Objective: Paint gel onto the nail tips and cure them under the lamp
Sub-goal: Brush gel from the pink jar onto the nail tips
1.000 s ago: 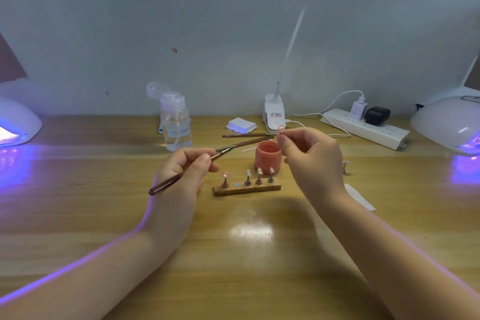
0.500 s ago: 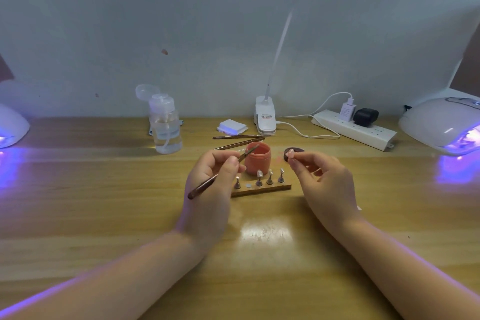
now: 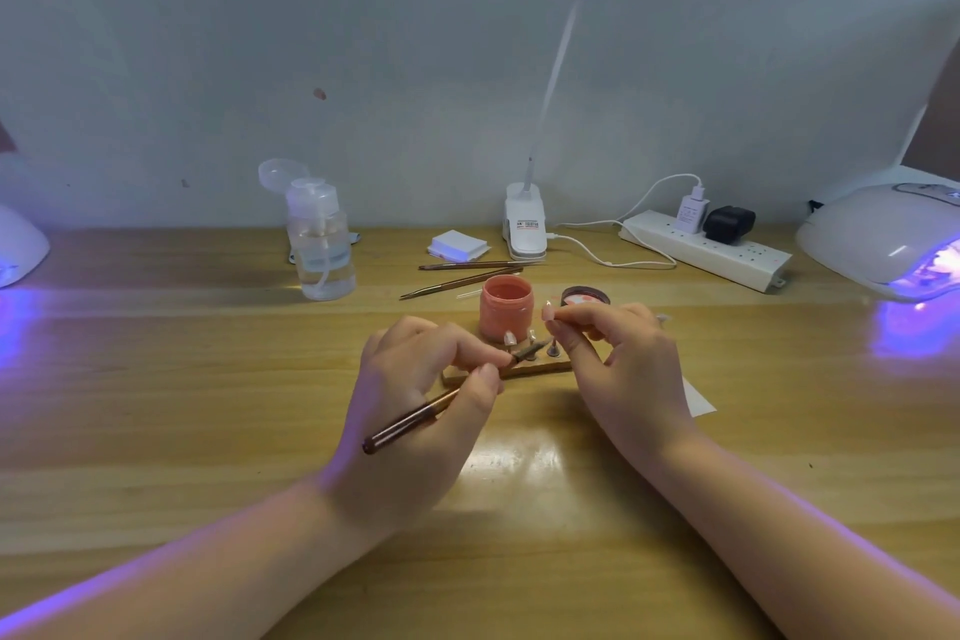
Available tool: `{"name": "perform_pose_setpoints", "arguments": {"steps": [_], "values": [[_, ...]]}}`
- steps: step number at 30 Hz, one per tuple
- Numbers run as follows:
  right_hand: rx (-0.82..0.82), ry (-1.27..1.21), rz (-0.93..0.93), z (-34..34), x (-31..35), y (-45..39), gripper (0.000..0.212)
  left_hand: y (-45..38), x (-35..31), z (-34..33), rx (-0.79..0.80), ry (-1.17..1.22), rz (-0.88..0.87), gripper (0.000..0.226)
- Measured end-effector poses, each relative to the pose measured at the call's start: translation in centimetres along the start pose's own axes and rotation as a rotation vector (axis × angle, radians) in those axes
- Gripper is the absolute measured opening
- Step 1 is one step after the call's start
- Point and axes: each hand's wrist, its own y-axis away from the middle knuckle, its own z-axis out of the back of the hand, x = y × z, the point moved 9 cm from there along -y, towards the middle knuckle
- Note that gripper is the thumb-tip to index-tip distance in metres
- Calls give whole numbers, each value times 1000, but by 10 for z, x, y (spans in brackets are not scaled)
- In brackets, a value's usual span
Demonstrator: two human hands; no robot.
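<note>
Two cure lamps frame my view, one at the far left edge [image 3: 21, 250] and one at the far right, both glowing violet onto the wooden table [image 3: 156, 431]. Moving in from the left, I see a clear pump bottle [image 3: 319, 244] standing upright near the wall. My left hand [image 3: 415, 411] pinches a brown brush [image 3: 415, 418] between thumb and fingers, its dark tip lying over the small wooden stand [image 3: 540, 369] with its nail tips on pegs. Just behind the stand sits an open pink gel jar [image 3: 505, 312], with two spare brushes [image 3: 467, 273] lying beyond it. My right hand [image 3: 623, 364] pinches a single nail tip [image 3: 547, 313] at its fingertips, raised just right of the jar. The jar's lid [image 3: 586, 297] lies behind that hand. The right lamp [image 3: 883, 239] sits well apart from both hands.
</note>
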Motion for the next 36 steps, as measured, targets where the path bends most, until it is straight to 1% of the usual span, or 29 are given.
{"name": "perform_pose_setpoints", "arguments": {"steps": [4,8,12,15,18,23,26,28,31,32,34,36], "values": [[14,-2,1,-2,0,0,10,-2,1,4,-35,2,23,20],[16,9,24,-1,4,0,12,-3,0,0,4,-16,26,21],[27,8,22,-2,4,-1,12,-1,0,3,-6,28,19,19],[27,15,25,-1,5,0,12,-4,3,1,0,22,66,25],[15,21,25,-1,7,-1,14,-3,5,-4,43,18,64,27],[19,-1,11,-1,5,-1,13,-2,5,-1,9,110,60,21],[17,-7,13,-1,5,0,13,-4,6,-4,61,128,65,24],[19,-14,-4,-2,2,-1,11,-5,4,-3,69,196,48,22],[34,-21,-50,-4,-6,-2,10,-20,7,5,6,338,120,11],[33,-24,-63,-4,-8,-2,10,-30,10,9,-20,340,159,12],[26,-32,-84,-4,-11,-3,9,-53,17,14,-38,250,238,13],[25,-37,-104,-4,-13,-4,9,-78,26,14,-9,84,327,17]]}}
